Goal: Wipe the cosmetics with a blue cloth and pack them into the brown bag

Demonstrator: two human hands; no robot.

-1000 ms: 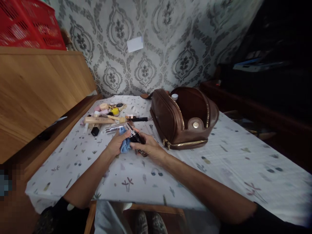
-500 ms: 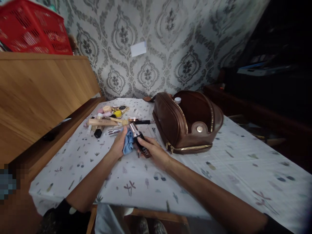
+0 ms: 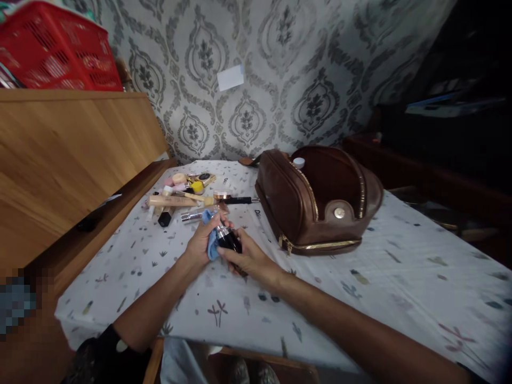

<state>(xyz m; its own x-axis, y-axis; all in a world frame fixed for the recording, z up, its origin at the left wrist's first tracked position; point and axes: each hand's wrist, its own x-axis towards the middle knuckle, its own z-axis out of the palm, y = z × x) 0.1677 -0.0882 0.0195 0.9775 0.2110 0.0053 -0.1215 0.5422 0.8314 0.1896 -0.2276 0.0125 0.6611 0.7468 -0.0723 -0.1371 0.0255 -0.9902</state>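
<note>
My right hand (image 3: 254,258) is wrapped round a dark cosmetic bottle (image 3: 229,240) with a silvery neck, tilted up to the left. In my left hand (image 3: 200,242) is a crumpled blue cloth (image 3: 212,248), pressed against the upper end of the bottle. Just beyond my hands lie a silver tube (image 3: 192,215), a black pencil-like stick (image 3: 239,200) and a beige tube (image 3: 172,201). To the right stands a brown leather toiletry bag (image 3: 288,202), unzipped and gaping, with a white cap (image 3: 298,162) showing inside.
More cosmetics, among them a yellow-capped item (image 3: 197,186) and a black-capped one (image 3: 165,217), are heaped at the table's back left. A patterned white cloth (image 3: 360,320) covers the table. Wooden panelling (image 3: 80,144) bounds the left, with a red basket (image 3: 60,48) on top.
My left hand has brought the blue cloth up round the bottle's silvery end, where before it was beside it. The bottle has come slightly nearer to me. The view has shifted slightly.
</note>
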